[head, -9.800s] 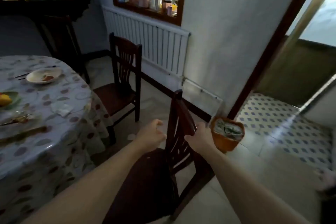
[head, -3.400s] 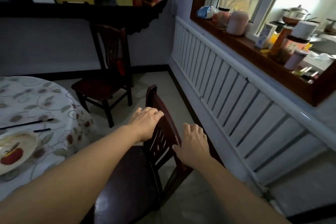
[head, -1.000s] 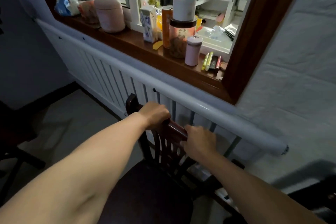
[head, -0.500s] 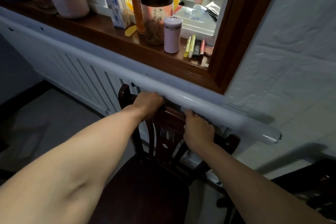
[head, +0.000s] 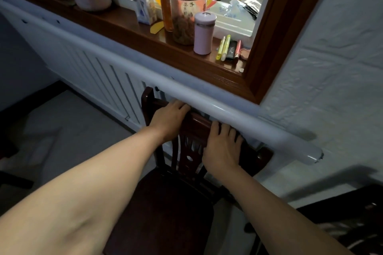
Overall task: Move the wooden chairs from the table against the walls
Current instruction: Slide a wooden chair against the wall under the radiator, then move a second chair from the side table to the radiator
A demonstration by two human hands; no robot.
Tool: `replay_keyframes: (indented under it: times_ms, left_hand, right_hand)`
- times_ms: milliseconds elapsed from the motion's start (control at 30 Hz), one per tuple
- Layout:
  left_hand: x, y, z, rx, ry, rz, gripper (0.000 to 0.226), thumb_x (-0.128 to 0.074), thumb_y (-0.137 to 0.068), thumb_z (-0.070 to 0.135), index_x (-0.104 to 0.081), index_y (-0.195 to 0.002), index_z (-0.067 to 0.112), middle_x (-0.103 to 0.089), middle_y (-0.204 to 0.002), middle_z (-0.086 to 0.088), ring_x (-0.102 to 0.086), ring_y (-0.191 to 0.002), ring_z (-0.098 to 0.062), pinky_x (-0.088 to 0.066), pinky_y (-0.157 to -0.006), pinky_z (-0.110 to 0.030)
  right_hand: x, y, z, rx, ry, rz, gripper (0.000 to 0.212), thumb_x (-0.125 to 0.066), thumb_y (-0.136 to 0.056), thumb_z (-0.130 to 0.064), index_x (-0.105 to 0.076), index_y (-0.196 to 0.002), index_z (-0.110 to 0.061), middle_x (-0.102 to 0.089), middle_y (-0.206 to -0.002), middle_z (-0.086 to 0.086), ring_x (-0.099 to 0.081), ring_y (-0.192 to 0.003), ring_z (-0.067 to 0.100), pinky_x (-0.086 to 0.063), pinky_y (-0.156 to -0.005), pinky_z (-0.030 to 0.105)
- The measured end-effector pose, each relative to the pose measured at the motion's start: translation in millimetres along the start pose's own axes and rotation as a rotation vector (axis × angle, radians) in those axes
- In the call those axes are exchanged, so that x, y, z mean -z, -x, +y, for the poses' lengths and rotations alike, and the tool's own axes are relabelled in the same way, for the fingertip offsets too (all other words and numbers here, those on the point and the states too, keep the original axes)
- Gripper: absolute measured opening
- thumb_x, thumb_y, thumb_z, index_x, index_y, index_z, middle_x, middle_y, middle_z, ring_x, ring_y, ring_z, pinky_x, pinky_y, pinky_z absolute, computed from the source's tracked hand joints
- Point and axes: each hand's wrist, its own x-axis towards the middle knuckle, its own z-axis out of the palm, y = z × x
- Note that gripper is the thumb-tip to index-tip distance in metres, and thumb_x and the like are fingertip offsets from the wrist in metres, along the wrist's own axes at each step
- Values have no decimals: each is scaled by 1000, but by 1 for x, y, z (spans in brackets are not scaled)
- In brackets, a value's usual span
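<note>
- Gripping the chair [head: 186, 172] top rail: left hand [head: 169, 121] and right hand [head: 222, 148], fingers curled over.
- Chair back tucked under radiator [head: 93, 68] pipe, touching or nearly.
- Open floor [head: 68, 130] lies left; cluttered windowsill [head: 132, 27] above.

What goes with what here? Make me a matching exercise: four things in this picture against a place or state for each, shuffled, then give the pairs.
Things:
1. wooden chair
2. pink bottle
3. left hand
4. highlighter pens

Places or states:
A. lying flat on the windowsill, by the frame's corner
B. gripping the backrest's left half
C. standing upright on the windowsill
D. backrest up against the radiator

Pairs: 1-D, 2-C, 3-B, 4-A
</note>
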Motion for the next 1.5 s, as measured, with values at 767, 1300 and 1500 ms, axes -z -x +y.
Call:
replay_keyframes:
  times_ms: [767, 1300, 1500]
  left_hand:
    - [73, 246, -73, 559, 38, -61, 66, -52, -86, 9, -25, -144, 26, -35, -146, -2, -39, -130, -25, -40, -98, -39]
    - [93, 504, -266, 891, 167, -94, 63, -59, -85, 19, -29, -140, 27, -40, -139, -1, -50, -119, -25, -46, -94, -40]
    - [108, 592, -320, 1042, 190, -55, 65, -61, -84, 22, -29, -140, 28, -42, -136, -1, -49, -118, -24, -48, -90, -38]
  right_hand:
    - [13, 83, -158, 498, -54, -169, 55, -60, -85, -22, -34, -132, -10, -39, -135, 13, -35, -123, 33, -37, -97, 41]
    - [-31, 195, -440, 745, -22, -276, 58, -56, -82, -21, -31, -133, -13, -36, -135, 12, -35, -121, 30, -39, -97, 38]
    - [-50, 234, -531, 874, 3, -291, 52, -58, -81, -21, -35, -127, -13, -37, -132, 12, -36, -119, 30, -38, -94, 37]
